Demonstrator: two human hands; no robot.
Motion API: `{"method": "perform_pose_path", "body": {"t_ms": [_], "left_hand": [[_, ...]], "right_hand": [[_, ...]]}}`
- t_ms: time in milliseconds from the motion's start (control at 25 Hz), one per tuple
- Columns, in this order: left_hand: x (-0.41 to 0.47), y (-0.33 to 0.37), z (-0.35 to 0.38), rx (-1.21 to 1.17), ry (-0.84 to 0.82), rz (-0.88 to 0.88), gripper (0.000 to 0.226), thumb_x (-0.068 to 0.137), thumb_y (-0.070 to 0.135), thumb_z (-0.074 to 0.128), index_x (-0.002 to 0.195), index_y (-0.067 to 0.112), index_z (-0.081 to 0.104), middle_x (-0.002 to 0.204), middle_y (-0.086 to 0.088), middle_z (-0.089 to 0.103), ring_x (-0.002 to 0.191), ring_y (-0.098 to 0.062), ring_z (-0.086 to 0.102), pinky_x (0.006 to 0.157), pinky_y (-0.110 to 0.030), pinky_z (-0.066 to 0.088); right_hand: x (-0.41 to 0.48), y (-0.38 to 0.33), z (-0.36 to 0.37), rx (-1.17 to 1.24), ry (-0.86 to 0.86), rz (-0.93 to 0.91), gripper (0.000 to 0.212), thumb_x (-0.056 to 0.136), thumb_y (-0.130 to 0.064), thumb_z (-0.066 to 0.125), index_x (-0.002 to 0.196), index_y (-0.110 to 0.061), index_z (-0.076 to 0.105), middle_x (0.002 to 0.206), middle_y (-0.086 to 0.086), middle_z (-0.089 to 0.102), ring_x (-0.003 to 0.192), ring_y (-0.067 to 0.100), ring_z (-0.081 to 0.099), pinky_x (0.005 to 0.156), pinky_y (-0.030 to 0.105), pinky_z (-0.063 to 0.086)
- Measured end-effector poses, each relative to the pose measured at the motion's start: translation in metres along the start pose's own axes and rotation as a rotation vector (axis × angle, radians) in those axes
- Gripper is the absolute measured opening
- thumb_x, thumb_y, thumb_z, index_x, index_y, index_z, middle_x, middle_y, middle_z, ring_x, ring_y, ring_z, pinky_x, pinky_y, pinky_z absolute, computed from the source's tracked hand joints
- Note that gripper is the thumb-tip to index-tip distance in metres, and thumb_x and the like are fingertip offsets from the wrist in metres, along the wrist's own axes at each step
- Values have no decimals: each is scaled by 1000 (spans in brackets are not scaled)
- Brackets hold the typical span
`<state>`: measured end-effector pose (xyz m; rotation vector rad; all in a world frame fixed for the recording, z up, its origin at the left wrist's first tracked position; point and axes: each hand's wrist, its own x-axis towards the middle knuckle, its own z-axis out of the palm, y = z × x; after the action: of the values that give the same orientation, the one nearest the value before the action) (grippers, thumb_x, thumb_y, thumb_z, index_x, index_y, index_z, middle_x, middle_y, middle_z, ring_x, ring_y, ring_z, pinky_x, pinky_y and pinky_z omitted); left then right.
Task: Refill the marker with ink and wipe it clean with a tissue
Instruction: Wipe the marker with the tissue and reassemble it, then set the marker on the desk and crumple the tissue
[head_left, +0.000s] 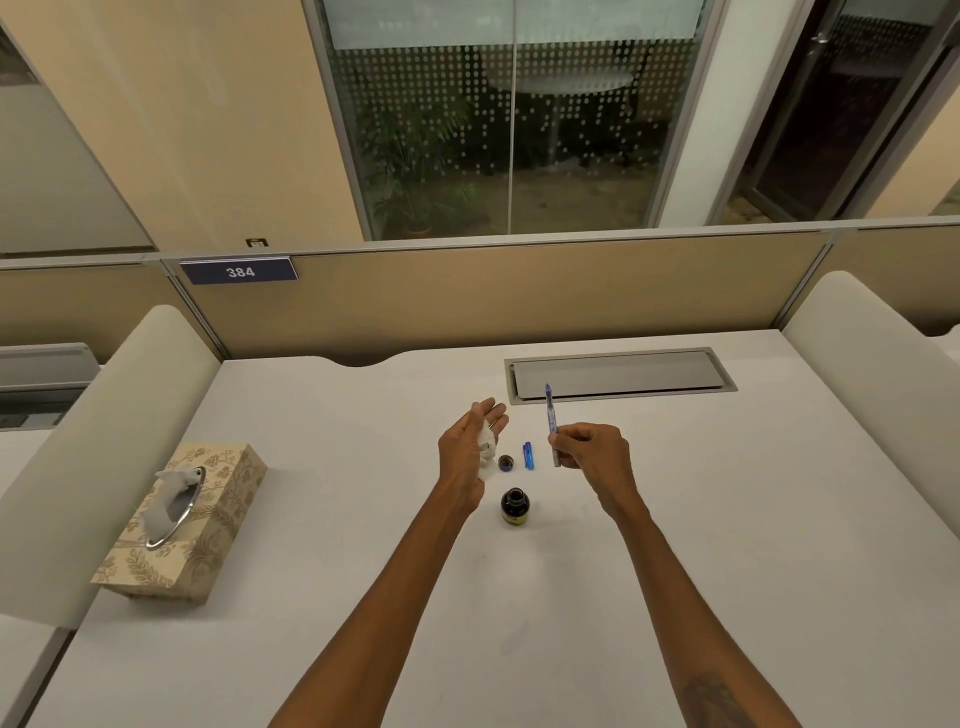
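Note:
My right hand (592, 451) holds the blue marker (550, 420) upright above the desk, tip pointing up and away. My left hand (467, 451) is turned palm inward with a crumpled white tissue (487, 447) lying in its loosely curled fingers. Between the hands, on the white desk (363, 597), lie the blue marker cap (528, 455) and the small round bottle lid (506, 462). The dark ink bottle (515, 506) stands uncapped just below them, nearer to me.
A patterned tissue box (208, 530) with a tissue sticking out sits at the left of the desk. A grey cable hatch (618, 374) is set into the desk at the back right. Padded dividers flank both sides and a partition panel runs along the back.

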<state>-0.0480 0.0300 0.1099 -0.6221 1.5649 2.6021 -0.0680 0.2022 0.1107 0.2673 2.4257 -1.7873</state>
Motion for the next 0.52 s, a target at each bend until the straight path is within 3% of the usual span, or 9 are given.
{"method": "perform_pose_path", "body": {"t_ms": [240, 360, 520], "left_hand": [[0, -23, -22, -45, 61, -17, 43, 106, 29, 37, 143, 8, 45, 145, -14, 53, 133, -30, 53, 107, -34, 36], [-1, -26, -24, -99, 91, -24, 40, 106, 22, 39, 143, 6, 45, 141, -16, 57, 130, -32, 56, 105, -34, 41], [-2, -25, -24, -173, 99, -29, 39, 103, 14, 47, 140, 2, 48, 134, -18, 62, 122, -32, 62, 85, -26, 51]], "right_hand": [[1, 59, 15, -176, 48, 156, 6, 76, -14, 78, 82, -12, 79, 74, 6, 76, 70, 25, 74, 80, 41, 61], [-4, 86, 25, -340, 12, 203, 4, 78, -15, 74, 78, -15, 77, 74, 4, 75, 77, 25, 72, 75, 33, 57], [-11, 114, 37, -486, -42, 248, 13, 82, -13, 66, 84, -16, 78, 86, 6, 77, 84, 27, 70, 74, 29, 50]]}}
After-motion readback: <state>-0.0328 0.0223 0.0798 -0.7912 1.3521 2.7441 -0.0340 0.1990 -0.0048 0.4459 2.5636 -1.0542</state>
